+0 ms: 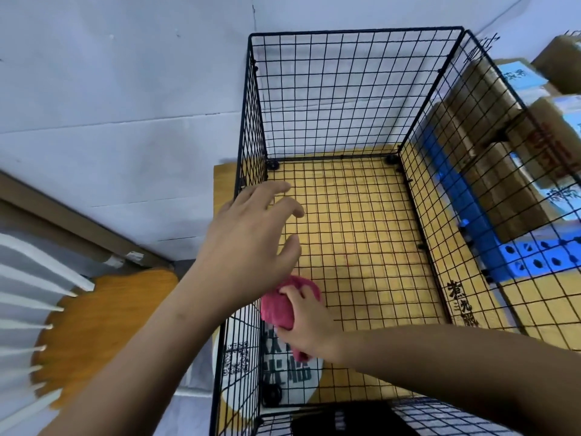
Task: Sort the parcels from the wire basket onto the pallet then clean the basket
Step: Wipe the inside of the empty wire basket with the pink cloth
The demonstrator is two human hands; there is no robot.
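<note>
Fingers of right hand: curled and, with the thumb, clamped on a pink cloth. The cloth is held inside the basket, low in the near left corner, close to the left side. Whether it touches the mesh cannot be told.

Fingers of left hand: spread apart, loosely bent, nothing held. The hand is stretched across the top edge of the basket's left side, with its fingertips over the basket floor. Contact with the rim cannot be told.

Basket: black wire mesh, open top, four upright sides, set on a yellow mat. Round black connectors are seen at the far floor corners.

Mat: black characters are printed near the basket's right side. A white patch with a QR code and dark characters lies under the near left corner.

Parcels: brown cartons, some with pale blue labels, stacked on a blue pallet just right of the basket and partly seen through its mesh.

Wall: white, behind and to the left.

Orange round object: far left, beside white slats, blurred.
</note>
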